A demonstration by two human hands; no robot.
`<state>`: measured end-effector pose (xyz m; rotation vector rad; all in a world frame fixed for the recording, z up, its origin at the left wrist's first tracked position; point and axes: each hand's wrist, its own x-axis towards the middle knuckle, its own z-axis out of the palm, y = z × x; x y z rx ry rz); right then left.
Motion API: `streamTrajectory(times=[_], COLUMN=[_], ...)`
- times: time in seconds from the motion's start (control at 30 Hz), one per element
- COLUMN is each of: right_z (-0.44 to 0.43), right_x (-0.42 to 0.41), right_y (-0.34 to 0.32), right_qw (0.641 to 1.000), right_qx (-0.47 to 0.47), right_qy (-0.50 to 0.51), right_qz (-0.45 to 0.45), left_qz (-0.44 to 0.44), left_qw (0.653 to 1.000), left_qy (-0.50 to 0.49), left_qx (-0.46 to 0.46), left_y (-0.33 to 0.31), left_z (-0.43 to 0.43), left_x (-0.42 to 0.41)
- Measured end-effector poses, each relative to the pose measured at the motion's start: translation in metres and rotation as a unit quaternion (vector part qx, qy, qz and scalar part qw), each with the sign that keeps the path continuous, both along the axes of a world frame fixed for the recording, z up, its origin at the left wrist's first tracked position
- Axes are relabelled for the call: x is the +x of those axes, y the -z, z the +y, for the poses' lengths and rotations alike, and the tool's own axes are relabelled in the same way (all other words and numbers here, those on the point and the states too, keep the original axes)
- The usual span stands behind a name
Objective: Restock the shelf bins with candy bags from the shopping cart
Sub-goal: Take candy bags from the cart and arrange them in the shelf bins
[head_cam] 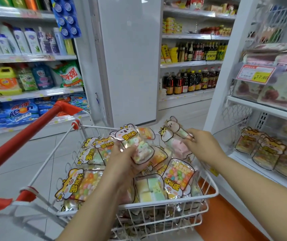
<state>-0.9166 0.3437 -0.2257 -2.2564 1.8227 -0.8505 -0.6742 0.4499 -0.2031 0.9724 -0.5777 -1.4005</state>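
Note:
A white wire shopping cart (174, 197) with a red handle holds several clear candy bags printed with cartoon animals. My left hand (121, 159) grips one bag of pastel candies (139, 146), lifted just above the pile. My right hand (201, 145) pinches a bag of pink and white marshmallow pieces (174, 138) over the cart's far right side. To the right, a clear shelf bin (226, 136) holds several similar candy bags (269, 153).
A white shelf unit (260, 108) stands at the right with fruit snack packs and a price tag above the bin. Detergent shelves line the left, sauce bottles the back. A white pillar (130, 58) rises behind the cart. Tiled floor lies to the left of the cart.

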Motion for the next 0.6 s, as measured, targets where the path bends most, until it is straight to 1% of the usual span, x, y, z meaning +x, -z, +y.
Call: streamTrajectory(times=[0.1, 0.17, 0.27, 0.37, 0.47, 0.53, 0.6], right_z=[0.014, 0.029, 0.054, 0.076, 0.086, 0.087, 0.088], right_x=[-0.009, -0.006, 0.006, 0.02, 0.033, 0.037, 0.037], right_y=[-0.019, -0.032, -0.037, -0.034, -0.025, -0.02, -0.023], right_qw=[0.998, 0.997, 0.998, 0.996, 0.987, 0.984, 0.988], right_qx=[0.0, 0.003, -0.005, -0.042, -0.026, -0.005, 0.011], right_qy=[0.005, -0.01, -0.045, -0.071, -0.11, -0.122, -0.127], right_qz=[-0.058, -0.072, -0.032, 0.041, 0.117, 0.126, 0.081], left_qz=[-0.016, -0.03, -0.047, -0.061, -0.069, -0.089, -0.098], left_qw=[1.0, 0.999, 0.999, 0.998, 0.997, 0.993, 0.991], left_qy=[0.005, 0.013, 0.011, 0.007, -0.011, -0.047, -0.059], left_qx=[0.006, 0.004, -0.003, -0.011, -0.041, -0.053, -0.067], left_y=[0.001, -0.001, 0.001, -0.001, -0.003, -0.004, -0.003], left_z=[0.003, 0.007, 0.011, 0.018, 0.026, 0.029, 0.03], left_x=[-0.001, -0.002, -0.003, -0.003, 0.0, 0.005, 0.011])
